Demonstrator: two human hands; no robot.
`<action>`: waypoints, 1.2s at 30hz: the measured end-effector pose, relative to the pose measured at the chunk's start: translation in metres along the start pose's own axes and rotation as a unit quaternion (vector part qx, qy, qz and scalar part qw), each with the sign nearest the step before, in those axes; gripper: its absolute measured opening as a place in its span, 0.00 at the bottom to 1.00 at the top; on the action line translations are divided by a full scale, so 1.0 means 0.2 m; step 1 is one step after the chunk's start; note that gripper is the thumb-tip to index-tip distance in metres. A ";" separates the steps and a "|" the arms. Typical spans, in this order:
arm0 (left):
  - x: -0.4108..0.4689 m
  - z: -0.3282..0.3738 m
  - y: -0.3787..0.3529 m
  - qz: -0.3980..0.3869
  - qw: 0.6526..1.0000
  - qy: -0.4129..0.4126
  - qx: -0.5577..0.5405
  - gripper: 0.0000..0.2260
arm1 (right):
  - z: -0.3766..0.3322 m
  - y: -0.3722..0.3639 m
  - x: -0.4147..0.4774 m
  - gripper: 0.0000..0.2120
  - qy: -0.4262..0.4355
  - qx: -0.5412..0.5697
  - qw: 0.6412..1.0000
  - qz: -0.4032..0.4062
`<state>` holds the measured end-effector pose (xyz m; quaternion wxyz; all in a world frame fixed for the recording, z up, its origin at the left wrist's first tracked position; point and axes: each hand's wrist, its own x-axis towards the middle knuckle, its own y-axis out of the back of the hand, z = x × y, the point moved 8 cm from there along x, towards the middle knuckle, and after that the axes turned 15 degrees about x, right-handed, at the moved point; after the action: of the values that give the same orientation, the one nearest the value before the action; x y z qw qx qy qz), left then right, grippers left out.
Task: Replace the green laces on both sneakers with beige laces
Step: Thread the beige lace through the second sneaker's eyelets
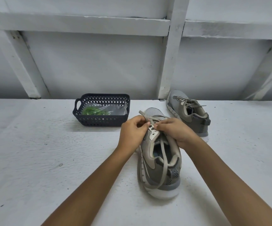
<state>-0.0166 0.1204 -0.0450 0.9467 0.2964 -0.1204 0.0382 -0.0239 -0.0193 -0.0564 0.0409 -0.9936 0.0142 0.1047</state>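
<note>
A grey sneaker [162,173] lies in front of me, toe pointing away, with a beige lace [163,154] threaded through its eyelets and trailing over the heel. My left hand [132,132] pinches a loop of this lace at the upper left eyelets. My right hand [175,131] holds the sneaker's right collar, its fingertips pinching at the eyelets. The second grey sneaker [189,112] stands farther back on the right, laced in beige. The green laces [94,110] lie in a clear bag inside a dark basket [99,123].
The white table surface [42,160] stretches left and right of the sneakers. White wall panels with framing bars [171,62] rise directly behind the table's far edge. The dark basket stands left of the near sneaker.
</note>
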 end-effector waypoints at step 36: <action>-0.23 0.03 -0.04 -0.066 0.996 0.054 -0.014 0.26 | -0.23 0.13 -0.18 0.12 0.108 0.343 0.933 -0.008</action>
<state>-0.0617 0.1107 -0.0565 0.9563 0.2879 -0.0493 -0.0103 -0.0498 -0.0492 -0.0071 0.3786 -0.9243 0.0454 -0.0145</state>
